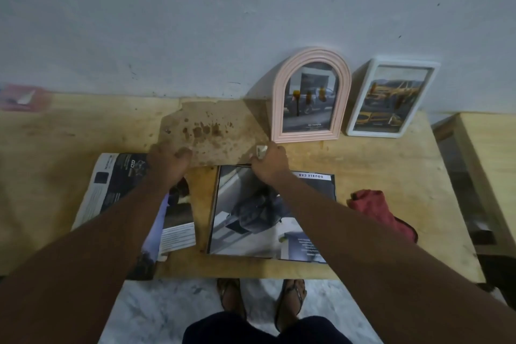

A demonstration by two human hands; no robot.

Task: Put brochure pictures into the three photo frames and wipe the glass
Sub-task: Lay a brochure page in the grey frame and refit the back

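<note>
A stained brown backing board [212, 131] is held at its near edge by both hands. The left hand [167, 160] has its grip closed over the board's left corner; the right hand [269, 160] has its grip pinched on the right corner, where a small pale tab shows. Just below, a glass-fronted frame [268, 220] lies flat on the tabletop [377, 165], over brochure pages. An open brochure [117, 187] lies to the left. Against the wall [195, 22], a pink arched frame [310, 98] and a white frame [391, 98] are propped, pictures inside. A red cloth [379, 212] lies to the right.
</note>
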